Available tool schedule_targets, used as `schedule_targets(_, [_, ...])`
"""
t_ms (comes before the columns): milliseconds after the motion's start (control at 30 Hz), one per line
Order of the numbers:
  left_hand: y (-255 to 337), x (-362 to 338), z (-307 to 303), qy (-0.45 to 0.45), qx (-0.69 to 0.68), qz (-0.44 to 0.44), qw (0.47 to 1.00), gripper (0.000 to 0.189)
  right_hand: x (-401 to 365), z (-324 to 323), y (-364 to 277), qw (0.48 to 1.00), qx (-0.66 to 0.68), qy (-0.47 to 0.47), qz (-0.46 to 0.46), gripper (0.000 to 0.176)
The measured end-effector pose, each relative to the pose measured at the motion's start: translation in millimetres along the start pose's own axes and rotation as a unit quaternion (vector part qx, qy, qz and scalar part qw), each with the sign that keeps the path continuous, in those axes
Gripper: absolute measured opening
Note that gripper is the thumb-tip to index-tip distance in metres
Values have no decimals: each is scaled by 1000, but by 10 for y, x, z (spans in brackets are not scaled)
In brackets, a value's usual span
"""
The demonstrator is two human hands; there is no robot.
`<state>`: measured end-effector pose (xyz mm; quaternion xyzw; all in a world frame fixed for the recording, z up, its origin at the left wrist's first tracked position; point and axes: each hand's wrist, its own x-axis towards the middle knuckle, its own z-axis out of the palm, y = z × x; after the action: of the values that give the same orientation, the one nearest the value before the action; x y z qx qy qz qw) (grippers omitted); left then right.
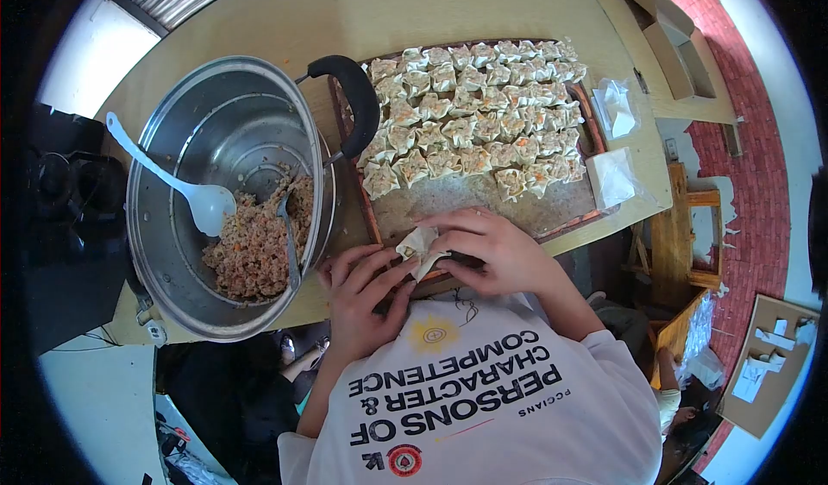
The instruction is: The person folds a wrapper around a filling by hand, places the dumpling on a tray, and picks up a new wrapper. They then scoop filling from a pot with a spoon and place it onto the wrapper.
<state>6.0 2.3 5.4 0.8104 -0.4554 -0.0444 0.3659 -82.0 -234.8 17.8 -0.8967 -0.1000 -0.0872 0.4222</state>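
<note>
A pale dumpling wrapper point(419, 247) is held between both hands, just above the near edge of the tray; any filling in it is hard to make out. My left hand point(362, 291) is closed on the wrapper's left side with bent fingers. From the right, my right hand point(492, 250) pinches the other side, thumb below and fingers above. Beyond them, rows of open-topped dumplings point(470, 122) with meat and orange bits cover most of a brown-rimmed tray point(414, 213). Left of the hands stands a large steel pot point(185, 97) with minced filling point(250, 256).
A white ladle point(207, 204) and a metal spoon point(289, 235) rest in the pot, whose black handle point(354, 110) juts toward the tray. Wrapper stacks in plastic point(612, 179) lie at the tray's right. A cardboard box point(677, 49) sits at the far right. Another person point(668, 399) is at lower right.
</note>
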Motion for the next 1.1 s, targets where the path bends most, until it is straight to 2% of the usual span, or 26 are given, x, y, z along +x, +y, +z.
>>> schedule_targets(100, [-40, -18, 66, 20, 12, 14, 1000, 40, -7, 23, 19, 999, -22, -14, -23, 24])
schedule_targets(267, [-22, 9, 82, 31, 38, 17, 999, 38, -9, 59, 12, 1000, -9, 9, 0, 15])
schedule_targets(467, [-33, -9, 170, 55, 25, -2, 998, 35, -14, 67, 22, 999, 34, 15, 34, 15])
schedule_targets(600, [-34, 5, 204, 67, 46, -1, 997, 35, 7, 16, -15, 999, 22, 12, 21, 15])
schedule_targets(700, [-22, 18, 201, 71, 44, -6, 996, 35, 27, -63, -30, 996, 79, 31, 28, 16])
schedule_targets(900, [27, 60, 165, 68, 39, 2, 997, 36, 137, -107, 20, 996, 10, 62, 65, 17])
schedule_targets(1100, [21, 45, 177, 52, 69, 0, 996, 37, 226, -112, 47, 998, -41, 26, 38, 17])
